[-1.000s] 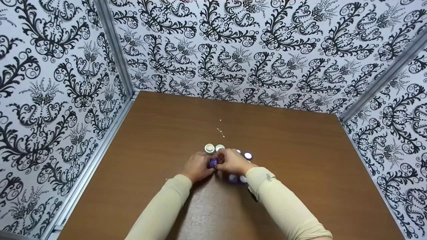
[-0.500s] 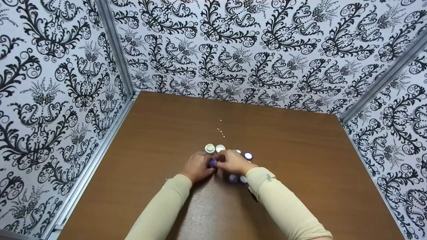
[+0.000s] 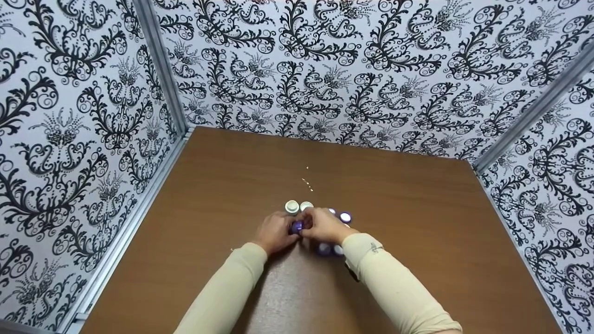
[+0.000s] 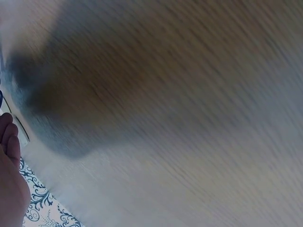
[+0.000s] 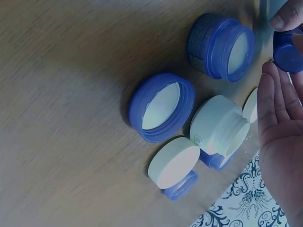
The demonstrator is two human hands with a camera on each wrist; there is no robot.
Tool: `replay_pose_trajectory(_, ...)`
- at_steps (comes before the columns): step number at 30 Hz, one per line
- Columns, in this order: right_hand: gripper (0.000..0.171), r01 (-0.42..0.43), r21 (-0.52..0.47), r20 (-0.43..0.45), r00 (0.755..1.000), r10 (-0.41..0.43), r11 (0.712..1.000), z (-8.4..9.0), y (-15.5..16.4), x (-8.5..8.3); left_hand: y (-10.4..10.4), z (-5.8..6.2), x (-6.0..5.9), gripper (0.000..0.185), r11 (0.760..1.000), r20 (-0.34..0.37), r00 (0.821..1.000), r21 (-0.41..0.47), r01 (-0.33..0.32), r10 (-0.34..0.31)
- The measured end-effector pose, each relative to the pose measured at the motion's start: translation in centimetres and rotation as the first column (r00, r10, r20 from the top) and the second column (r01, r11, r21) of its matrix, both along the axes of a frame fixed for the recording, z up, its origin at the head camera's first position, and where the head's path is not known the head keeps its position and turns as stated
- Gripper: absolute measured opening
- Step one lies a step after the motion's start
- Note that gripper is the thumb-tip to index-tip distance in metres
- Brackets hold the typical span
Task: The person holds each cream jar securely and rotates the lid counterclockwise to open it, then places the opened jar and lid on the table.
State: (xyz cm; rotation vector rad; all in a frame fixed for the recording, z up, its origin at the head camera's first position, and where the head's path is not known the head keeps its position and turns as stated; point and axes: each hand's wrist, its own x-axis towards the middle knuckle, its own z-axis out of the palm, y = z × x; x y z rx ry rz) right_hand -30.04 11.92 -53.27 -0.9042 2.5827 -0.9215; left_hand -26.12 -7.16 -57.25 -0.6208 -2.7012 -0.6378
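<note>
Both hands meet at a small purple-blue jar (image 3: 296,227) near the middle of the table. My left hand (image 3: 277,233) grips it from the left, while the fingers of my right hand (image 3: 323,225) pinch it from the right. At the right edge of the right wrist view, the dark blue jar (image 5: 288,54) sits between fingertips. The left wrist view catches only curled fingers (image 4: 10,137) at its left side. Beside the right hand stand an open blue jar (image 5: 201,45), a blue screw lid (image 5: 137,109), an open white jar (image 5: 206,125) and a white lid (image 5: 175,165).
Two pale round pieces, one a white jar (image 3: 292,207), stand just beyond the hands. More purple-rimmed pieces (image 3: 345,217) lie right of them, partly hidden by the right hand. White specks (image 3: 311,189) dot the brown table (image 3: 222,185). Patterned walls (image 3: 325,69) enclose its back and sides.
Both hands stay in place around the small jar, which shifts and turns only slightly between the fingers. The other jars and lids have not moved.
</note>
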Motion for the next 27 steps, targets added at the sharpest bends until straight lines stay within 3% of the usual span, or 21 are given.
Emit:
replay_pose_trajectory(9,0.027,-0.022,-0.030,-0.009,1.000,0.021,0.999,0.60,-0.11,0.42,0.00,0.11,-0.18,0.035,1.000,-0.042,0.999,-0.005,0.024,-0.024)
replay_pose_trajectory(16,0.025,0.011,0.036,-0.050,0.999,-0.009,0.999,0.55,-0.20,0.46,-0.06,0.14,-0.24,0.032,1.000,-0.014,1.000,0.003,0.008,-0.008)
replay_pose_trajectory(27,0.023,0.002,0.003,-0.030,1.000,-0.002,1.000,0.52,-0.15,0.36,-0.06,0.06,-0.11,0.033,1.000,0.015,1.000,0.007,-0.003,0.003)
